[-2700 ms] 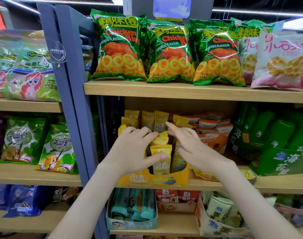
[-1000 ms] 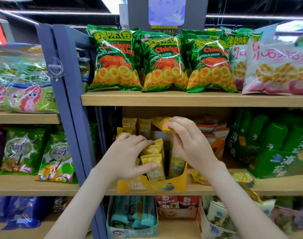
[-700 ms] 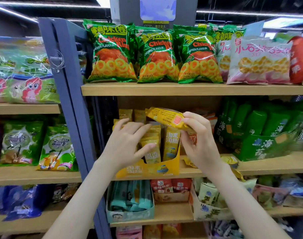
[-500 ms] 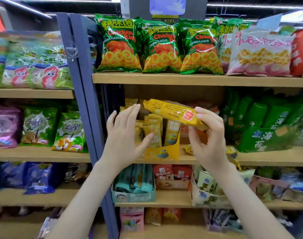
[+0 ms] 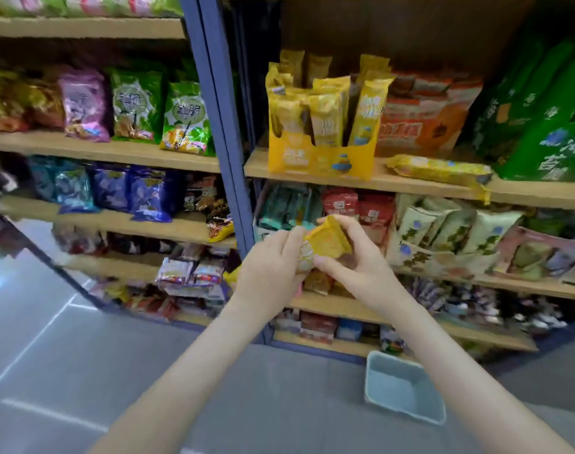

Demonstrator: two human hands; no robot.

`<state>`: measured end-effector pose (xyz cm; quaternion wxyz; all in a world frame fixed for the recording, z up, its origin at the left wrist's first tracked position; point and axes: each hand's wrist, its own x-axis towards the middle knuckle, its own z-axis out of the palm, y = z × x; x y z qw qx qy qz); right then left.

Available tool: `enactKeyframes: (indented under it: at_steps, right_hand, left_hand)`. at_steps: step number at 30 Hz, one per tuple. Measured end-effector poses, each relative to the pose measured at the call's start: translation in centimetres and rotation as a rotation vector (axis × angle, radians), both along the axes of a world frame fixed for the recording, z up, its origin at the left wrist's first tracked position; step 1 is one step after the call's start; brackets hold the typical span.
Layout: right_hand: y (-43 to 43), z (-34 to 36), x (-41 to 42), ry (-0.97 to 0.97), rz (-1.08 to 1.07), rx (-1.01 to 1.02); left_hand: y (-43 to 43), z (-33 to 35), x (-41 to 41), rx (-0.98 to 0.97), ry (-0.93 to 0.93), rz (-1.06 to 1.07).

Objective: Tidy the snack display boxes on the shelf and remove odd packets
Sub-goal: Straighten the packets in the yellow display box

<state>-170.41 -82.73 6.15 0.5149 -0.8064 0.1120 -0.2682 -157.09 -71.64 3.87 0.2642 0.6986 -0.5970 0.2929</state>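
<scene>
blue bin (image 5: 404,388) on floor at 5 o'clock. left hand (image 5: 269,267) and right hand (image 5: 355,263) both clasped the odd yellow packet (image 5: 325,240), now lowered from the yellow display box (image 5: 318,158) at 12 o'clock. judged: removal half done, binning next. loose packet (image 5: 436,168) lay at 2 o'clock.

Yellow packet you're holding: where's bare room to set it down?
The blue basket is bare inside, as is the grey floor around it. A narrow shelf strip shows between the yellow display box and the loose long packet. Other shelves are crowded.
</scene>
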Motion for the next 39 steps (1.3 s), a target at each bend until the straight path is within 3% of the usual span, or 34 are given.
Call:
enactKeyframes:
  at_steps: [4,9,15,22,26,28,31,33,36,39]
  right_hand:
    - [0.1,-3.1,0.0,0.165,-0.005,0.092]
    - [1.7,-5.0,0.0,0.206,-0.033,0.357]
    - [2.8,-8.1,0.2,0.283,-0.137,0.538]
    - [2.6,-9.8,0.0,0.295,-0.326,0.706]
    - [1.3,-10.7,-1.0,0.358,-0.229,0.532]
    - [1.5,-10.7,-1.2,0.37,-0.151,0.553]
    - [1.7,-10.8,-0.7,0.345,-0.216,0.512]
    - [1.6,-11.1,-0.4,0.344,-0.316,0.487]
    - [1.3,-11.3,0.0,0.365,-0.455,0.456]
    - [1.1,-11.2,0.3,0.363,-0.476,0.485]
  left_hand:
    - [1.9,-1.8,-0.7,0.409,0.61,-0.01]
    - [3.5,-4.1,-1.4,0.504,1.236,-0.117]
    - [4.0,-6.4,-1.2,0.505,1.508,-0.14]
    - [4.0,-7.9,-0.9,0.595,1.629,-0.139]
    - [4.4,-8.7,-0.7,0.717,1.798,-0.224]
    - [4.4,-8.7,-0.7,0.742,1.883,-0.28]
    - [4.3,-8.5,-0.9,0.726,1.956,-0.314]
    - [4.3,-8.5,-1.1,0.753,1.822,-0.268]
    - [4.3,-8.6,-0.7,0.809,1.341,-0.108]
    - [4.4,-8.4,0.0,0.813,1.308,-0.067]
